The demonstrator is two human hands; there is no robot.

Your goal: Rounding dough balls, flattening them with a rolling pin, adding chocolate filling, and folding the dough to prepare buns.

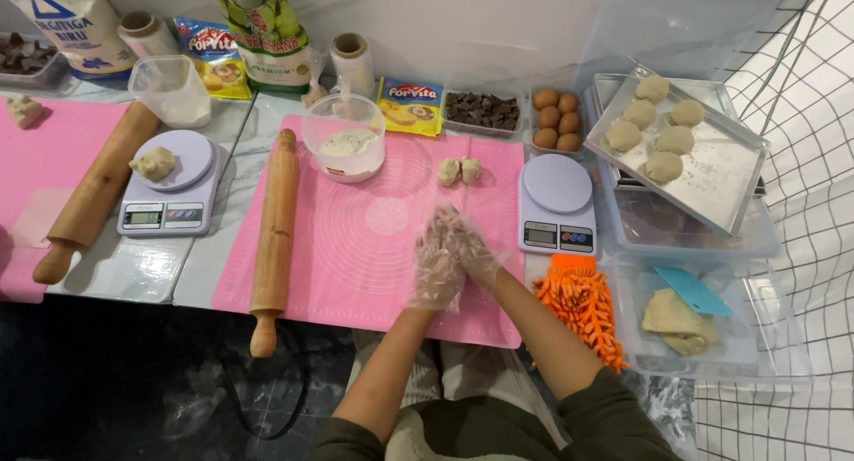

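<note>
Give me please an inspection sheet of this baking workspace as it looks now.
Surface: pink silicone mat on grey table.
Job's things: two small dough pieces on the mat; whether anything lies between the palms cannot be told.
Clutter: wooden rolling pin, clear flour bowl, white scale, brown eggs, metal tray of dough balls.
Hands: left hand and right hand, plastic-gloved, pressed together.
Cables: dark cord on floor.
Surroundings: wire grid at right.
</note>
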